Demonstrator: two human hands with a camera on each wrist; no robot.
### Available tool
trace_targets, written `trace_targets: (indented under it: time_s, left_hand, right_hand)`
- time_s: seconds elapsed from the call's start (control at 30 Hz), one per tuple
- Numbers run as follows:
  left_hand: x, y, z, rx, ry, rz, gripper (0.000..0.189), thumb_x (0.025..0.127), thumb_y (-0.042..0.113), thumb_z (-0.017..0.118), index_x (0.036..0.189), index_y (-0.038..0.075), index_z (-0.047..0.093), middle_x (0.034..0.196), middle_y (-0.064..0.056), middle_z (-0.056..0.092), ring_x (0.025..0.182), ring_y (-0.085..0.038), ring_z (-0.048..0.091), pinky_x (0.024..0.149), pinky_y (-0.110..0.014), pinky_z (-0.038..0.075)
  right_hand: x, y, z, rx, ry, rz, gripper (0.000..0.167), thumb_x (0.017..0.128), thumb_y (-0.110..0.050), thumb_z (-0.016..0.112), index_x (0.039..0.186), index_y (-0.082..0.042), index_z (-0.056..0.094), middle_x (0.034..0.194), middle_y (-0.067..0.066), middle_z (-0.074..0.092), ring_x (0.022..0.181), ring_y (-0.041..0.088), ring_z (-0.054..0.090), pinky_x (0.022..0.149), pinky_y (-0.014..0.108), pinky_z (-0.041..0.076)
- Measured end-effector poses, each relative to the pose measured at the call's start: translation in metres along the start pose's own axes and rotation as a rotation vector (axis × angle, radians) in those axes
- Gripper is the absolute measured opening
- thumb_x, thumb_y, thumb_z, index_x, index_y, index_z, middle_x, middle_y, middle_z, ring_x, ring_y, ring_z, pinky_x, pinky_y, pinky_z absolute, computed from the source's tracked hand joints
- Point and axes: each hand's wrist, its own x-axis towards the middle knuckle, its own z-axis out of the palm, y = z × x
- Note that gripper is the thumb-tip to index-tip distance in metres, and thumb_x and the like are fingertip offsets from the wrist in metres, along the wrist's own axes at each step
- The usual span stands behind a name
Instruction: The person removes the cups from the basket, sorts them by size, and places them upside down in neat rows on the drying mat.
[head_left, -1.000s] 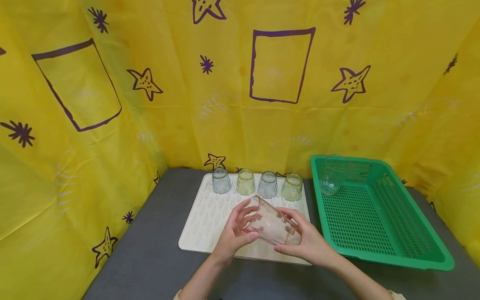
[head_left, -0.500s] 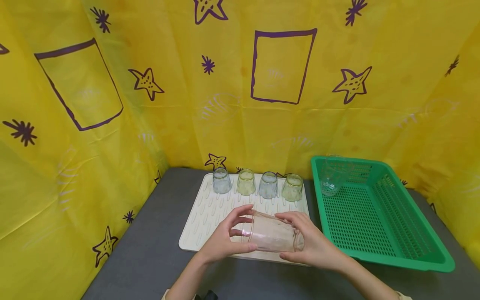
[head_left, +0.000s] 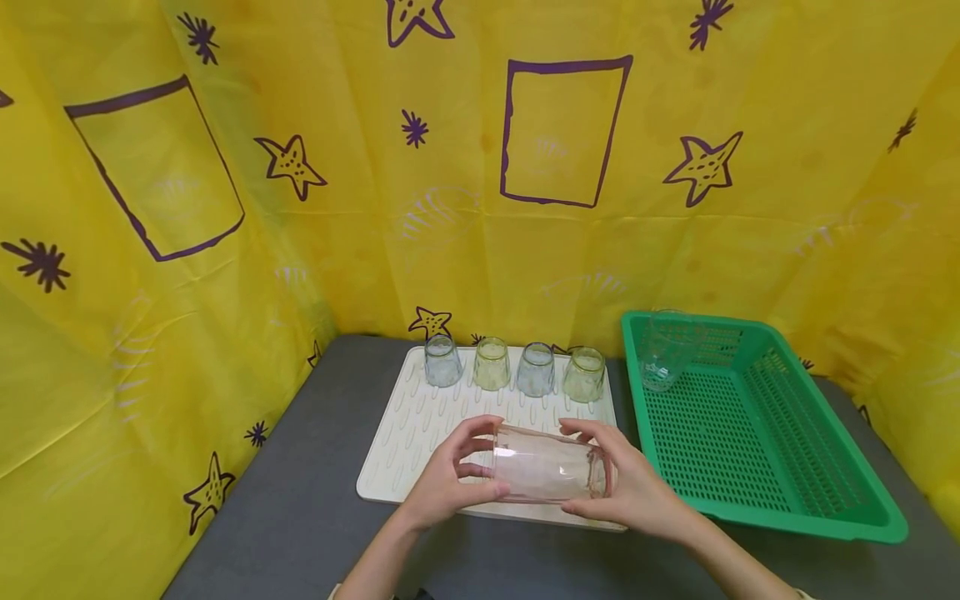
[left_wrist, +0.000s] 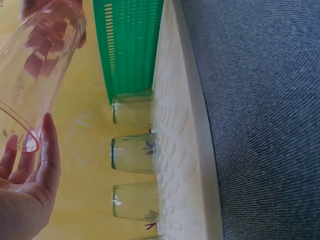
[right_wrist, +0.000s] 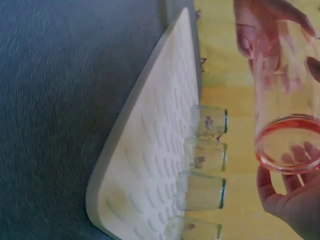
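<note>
A tall pinkish clear drinking glass [head_left: 543, 467] lies sideways in the air between both hands, over the front of the white mat. My left hand [head_left: 453, 475] grips its open rim end, the thumb below and fingers curled round the far side. At the thicker base end, my right hand [head_left: 626, 475] holds it with the thumb low and fingers over the top. The right wrist view shows the glass [right_wrist: 287, 100] with its reddish base toward the right hand [right_wrist: 295, 200]. In the left wrist view the rim sits at the left hand's fingertips [left_wrist: 48, 130].
Behind the hands, several small bluish and yellowish tumblers [head_left: 492, 364] stand upside down in a row along the back of the white ridged mat [head_left: 397, 450]. A green basket [head_left: 847, 525] stands on the right, holding a clear glass [head_left: 663, 354]. Yellow cloth [head_left: 360, 233] hangs behind.
Both hands have turned the pink glass from a slant to nearly level. The left hand has lowered slightly with the rim end. Tumblers and basket keep their places.
</note>
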Motion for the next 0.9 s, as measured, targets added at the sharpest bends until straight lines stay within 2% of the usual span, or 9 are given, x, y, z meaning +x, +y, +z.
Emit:
trace_targets:
  time_s: [0.13,0.3,0.4,0.63,0.8,0.9]
  left_hand:
    - [-0.001,-0.005,0.001,-0.037,0.028,0.028,0.069,0.079,0.011,0.079,0.138,0.003,0.045,0.131,-0.016,0.051,0.117,-0.040,0.052,0.085,-0.038,0.055]
    - [-0.003,-0.009,0.001,-0.102,0.069,0.052,0.065,0.081,0.008,0.075,0.137,0.000,0.044,0.131,-0.019,0.052,0.116,-0.030,0.056,0.085,-0.036,0.054]
    - [-0.004,-0.008,0.001,-0.136,0.097,0.043,0.063,0.082,0.009,0.073,0.137,0.002,0.044,0.131,-0.017,0.052,0.115,-0.026,0.056,0.085,-0.034,0.054]
    - [-0.004,-0.007,0.001,-0.199,0.104,0.035,0.065,0.083,0.010,0.072,0.139,-0.001,0.041,0.131,-0.014,0.050,0.111,-0.026,0.057,0.082,-0.033,0.054]
    - [-0.006,-0.008,0.000,-0.221,0.116,0.000,0.066,0.083,0.009,0.070,0.141,0.001,0.040,0.132,-0.014,0.050,0.112,-0.025,0.056,0.085,-0.034,0.053]
    - [-0.006,-0.008,-0.001,-0.232,0.120,-0.016,0.064,0.085,0.009,0.069,0.141,0.001,0.040,0.133,-0.016,0.050,0.116,-0.028,0.054,0.087,-0.037,0.053]
  right_hand:
    - [-0.001,0.003,-0.003,0.203,0.030,0.075,0.078,0.075,-0.016,0.085,0.142,-0.021,0.045,0.134,0.003,0.050,0.109,0.014,0.047,0.086,0.032,0.048]
    - [-0.003,0.008,-0.004,0.450,0.015,0.183,0.073,0.082,-0.003,0.075,0.145,-0.012,0.040,0.142,0.017,0.042,0.118,0.014,0.047,0.091,0.029,0.049]
    - [-0.003,0.011,-0.002,0.597,-0.018,0.250,0.072,0.084,0.000,0.072,0.146,-0.007,0.036,0.143,0.020,0.037,0.119,0.016,0.050,0.090,0.031,0.051]
    - [-0.003,0.009,0.005,0.757,-0.055,0.315,0.070,0.086,0.001,0.069,0.146,0.001,0.032,0.137,0.017,0.042,0.116,0.022,0.054,0.089,0.033,0.052]
    - [-0.001,0.005,0.010,0.829,-0.033,0.328,0.073,0.087,0.003,0.067,0.146,0.008,0.024,0.135,0.015,0.045,0.114,0.019,0.057,0.090,0.032,0.052]
    - [0.001,0.004,0.013,0.853,-0.005,0.363,0.076,0.088,0.001,0.066,0.148,0.007,0.020,0.139,0.019,0.042,0.116,0.020,0.056,0.091,0.031,0.051]
